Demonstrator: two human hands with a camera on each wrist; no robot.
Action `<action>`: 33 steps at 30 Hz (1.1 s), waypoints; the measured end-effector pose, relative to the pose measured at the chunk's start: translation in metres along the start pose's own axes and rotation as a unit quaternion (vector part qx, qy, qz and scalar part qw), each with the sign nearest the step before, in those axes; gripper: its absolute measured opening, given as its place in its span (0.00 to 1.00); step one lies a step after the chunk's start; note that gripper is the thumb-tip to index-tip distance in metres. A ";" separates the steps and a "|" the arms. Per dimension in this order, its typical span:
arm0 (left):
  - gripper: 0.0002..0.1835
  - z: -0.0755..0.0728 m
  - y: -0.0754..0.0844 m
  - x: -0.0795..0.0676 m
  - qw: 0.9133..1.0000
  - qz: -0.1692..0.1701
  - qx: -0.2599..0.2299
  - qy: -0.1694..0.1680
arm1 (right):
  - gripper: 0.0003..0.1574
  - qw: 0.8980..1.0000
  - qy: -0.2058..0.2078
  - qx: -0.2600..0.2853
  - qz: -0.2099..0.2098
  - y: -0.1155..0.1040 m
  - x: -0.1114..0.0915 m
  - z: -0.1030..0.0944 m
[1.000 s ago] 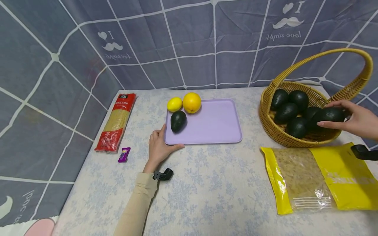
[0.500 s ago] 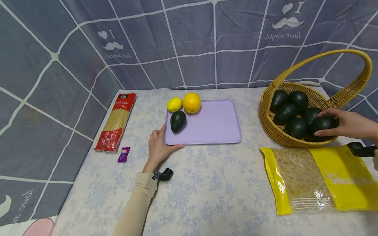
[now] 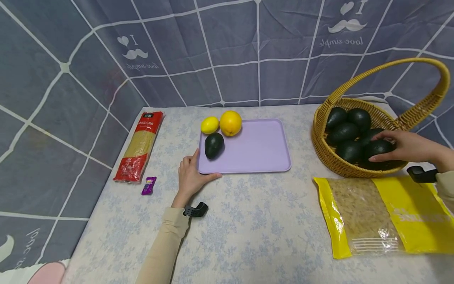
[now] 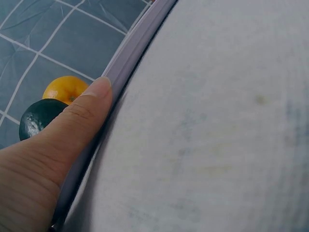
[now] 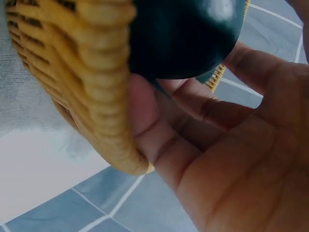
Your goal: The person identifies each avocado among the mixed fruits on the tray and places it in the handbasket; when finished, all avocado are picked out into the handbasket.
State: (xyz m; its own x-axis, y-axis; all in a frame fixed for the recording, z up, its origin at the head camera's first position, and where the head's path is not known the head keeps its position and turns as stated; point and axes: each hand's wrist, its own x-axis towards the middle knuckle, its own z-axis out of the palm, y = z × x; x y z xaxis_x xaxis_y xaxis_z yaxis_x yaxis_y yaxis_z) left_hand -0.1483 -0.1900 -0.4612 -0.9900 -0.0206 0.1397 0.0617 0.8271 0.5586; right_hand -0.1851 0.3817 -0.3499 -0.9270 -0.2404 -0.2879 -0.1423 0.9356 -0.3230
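My right hand point(image 3: 411, 146) grips a dark green avocado point(image 3: 378, 149) inside the wicker basket point(image 3: 319, 146), among several other avocados point(image 3: 342, 134). In the right wrist view, fingers curl around the glossy avocado point(image 5: 188, 38) right beside the basket's woven rim point(image 5: 104, 72). My left hand point(image 3: 189, 177) rests at the near left corner of a lilac tray point(image 3: 259, 150), thumb stretched along its front edge. The left wrist view shows that thumb point(image 4: 79, 113) lying against the tray's rim point(image 4: 140, 43). On the tray's left side sit an avocado point(image 3: 214, 146), an orange point(image 3: 231, 123) and a lemon point(image 3: 209, 125).
A red-ended pack of noodles point(image 3: 140, 146) lies at the far left, with a small purple wrapped candy point(image 3: 149, 185) near it. In front of the basket lies a yellow bag point(image 3: 383, 217) with a see-through window. The basket's tall handle point(image 3: 383, 71) arches above its contents.
My right hand has moved left and lower into the basket with the avocado. Neighbouring avocados have shifted slightly left. My left hand and the tray have stayed put.
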 end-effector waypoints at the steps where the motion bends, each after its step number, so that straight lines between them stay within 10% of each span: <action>1: 0.64 0.000 0.000 0.000 1.000 0.000 0.001 0.000 | 0.49 1.000 -0.002 0.002 0.007 0.000 0.000 0.000; 33: 0.64 0.000 -0.001 0.000 1.000 -0.004 -0.002 0.001 | 0.48 0.999 -0.014 0.003 0.037 0.001 0.004 -0.002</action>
State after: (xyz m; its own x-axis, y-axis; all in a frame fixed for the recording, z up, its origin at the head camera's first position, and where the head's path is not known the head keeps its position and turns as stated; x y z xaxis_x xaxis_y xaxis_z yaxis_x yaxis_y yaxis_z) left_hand -0.1484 -0.1913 -0.4615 -0.9902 -0.0281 0.1369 0.0544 0.8249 0.5627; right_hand -0.1897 0.3819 -0.3490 -0.9251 -0.1774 -0.3357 -0.0713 0.9496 -0.3051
